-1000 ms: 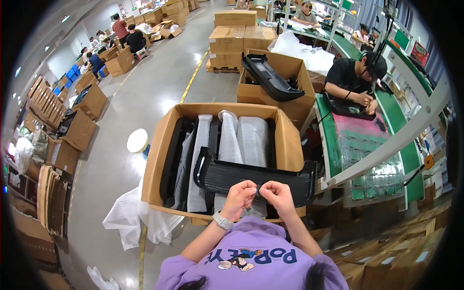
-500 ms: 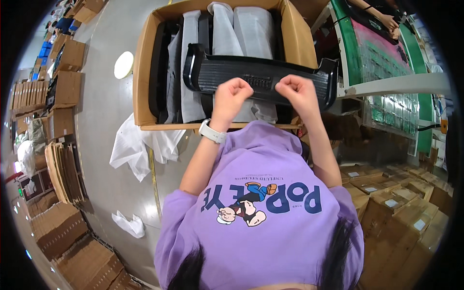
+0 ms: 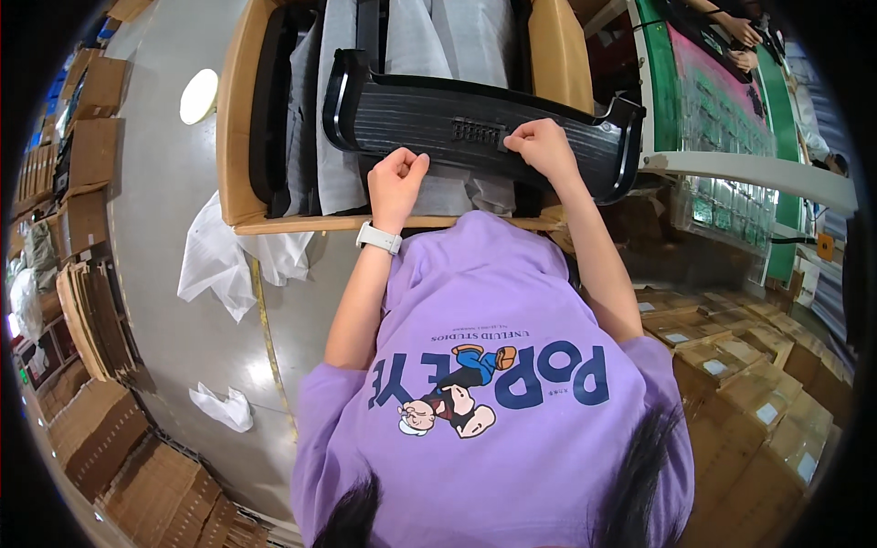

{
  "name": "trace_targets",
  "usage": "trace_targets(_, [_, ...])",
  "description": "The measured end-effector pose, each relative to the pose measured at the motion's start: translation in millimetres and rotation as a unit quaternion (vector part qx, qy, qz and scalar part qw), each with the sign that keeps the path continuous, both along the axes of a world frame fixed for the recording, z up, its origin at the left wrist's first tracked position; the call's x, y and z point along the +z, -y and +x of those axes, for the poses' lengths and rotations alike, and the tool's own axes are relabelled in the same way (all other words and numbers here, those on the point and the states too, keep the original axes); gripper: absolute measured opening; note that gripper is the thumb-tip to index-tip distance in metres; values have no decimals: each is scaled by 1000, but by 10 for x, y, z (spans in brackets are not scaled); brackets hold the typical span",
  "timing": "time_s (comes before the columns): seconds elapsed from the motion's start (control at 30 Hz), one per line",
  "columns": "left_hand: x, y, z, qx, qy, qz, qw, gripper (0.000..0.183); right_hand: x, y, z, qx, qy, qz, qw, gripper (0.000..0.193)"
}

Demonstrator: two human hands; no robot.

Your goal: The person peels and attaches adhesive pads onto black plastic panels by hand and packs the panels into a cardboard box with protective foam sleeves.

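Note:
A long black ribbed plastic part (image 3: pixel 411 114) with upturned ends lies across the top of an open cardboard box (image 3: pixel 239 128). Raised lettering stands out near its middle. My right hand (image 3: pixel 545 151) is closed in a pinch, its fingertips at the right end of that lettering; whatever they hold is too small to make out. Just off the part's near edge, my left hand (image 3: pixel 395 192) is also pinched, and anything between its fingers is hidden. Beneath the part, white foam-wrapped pieces (image 3: pixel 340 110) and more black parts stand upright in the box.
White foam sheets (image 3: pixel 219 260) lie on the grey floor left of the box, with a smaller scrap (image 3: pixel 222 406) nearer. Cartons (image 3: pixel 740 393) are stacked at the right. A green-framed bench (image 3: pixel 722 137) with clear trays stands far right, where another person's hands (image 3: pixel 742 41) show.
My left hand has drawn left and slightly down, away from the part. The right hand has shifted a little left and up, onto the lettering's right end. The whole view has shifted slightly.

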State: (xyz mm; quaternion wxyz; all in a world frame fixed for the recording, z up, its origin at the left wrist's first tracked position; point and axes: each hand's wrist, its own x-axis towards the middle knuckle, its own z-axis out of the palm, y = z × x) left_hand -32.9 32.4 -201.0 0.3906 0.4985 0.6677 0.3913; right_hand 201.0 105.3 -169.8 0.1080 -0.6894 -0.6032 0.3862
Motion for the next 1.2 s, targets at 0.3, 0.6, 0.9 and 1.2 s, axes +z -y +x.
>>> trace_targets(0.3, [-170, -48, -24, 11, 135, 3, 991, 28, -54, 17, 36, -7, -16, 11, 1000, 18])
trace_targets(0.6, [-156, -97, -31, 9, 169, -4, 986, 28, -32, -39, -4, -1, 5, 5, 1000, 20])
trace_targets(0.9, [-156, -19, -46, 7, 171, -2, 985, 28, 143, 46, -164, 78, 234, 73, 966, 27])
trace_targets(1.2, [-133, -92, -65, 9, 201, -35, 979, 28, 171, -179, -86, 83, 199, 35, 976, 36])
